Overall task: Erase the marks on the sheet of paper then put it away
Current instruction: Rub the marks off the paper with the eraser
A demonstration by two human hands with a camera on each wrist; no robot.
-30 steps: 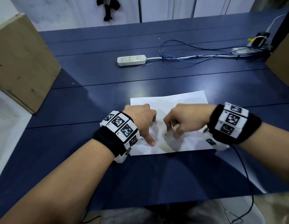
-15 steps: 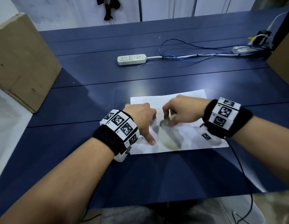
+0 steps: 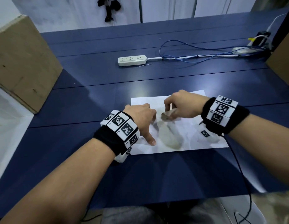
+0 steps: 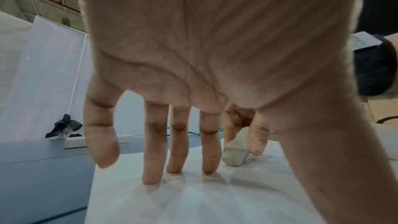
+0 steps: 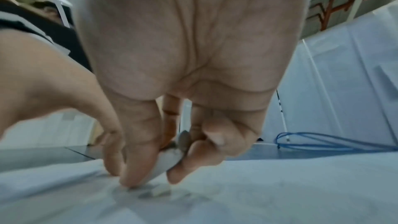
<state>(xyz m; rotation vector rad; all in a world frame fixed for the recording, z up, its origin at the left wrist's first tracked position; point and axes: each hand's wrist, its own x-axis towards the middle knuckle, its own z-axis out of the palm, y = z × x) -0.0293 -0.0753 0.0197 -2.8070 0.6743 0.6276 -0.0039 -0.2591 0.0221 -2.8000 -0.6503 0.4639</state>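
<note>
dim, cool indoor light from overhead; pale glare patches on the blue bench [image 3: 181,81]. several soft overlapping shadows fan under the left hand [image 4: 193,57] and right hand [image 3: 182,105] on the paper [image 3: 197,138]. head view sharp in the middle, edges bowed by the wide lens. right hand motion-blurred. wrist views soft, palms fill the frame, backgrounds hazy.

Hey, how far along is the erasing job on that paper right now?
Midway. The right hand pinches the eraser against the sheet of paper, while the left hand presses it flat with straight fingers. Grey smudges remain on the sheet, and it lies on the table, not put away.
</note>
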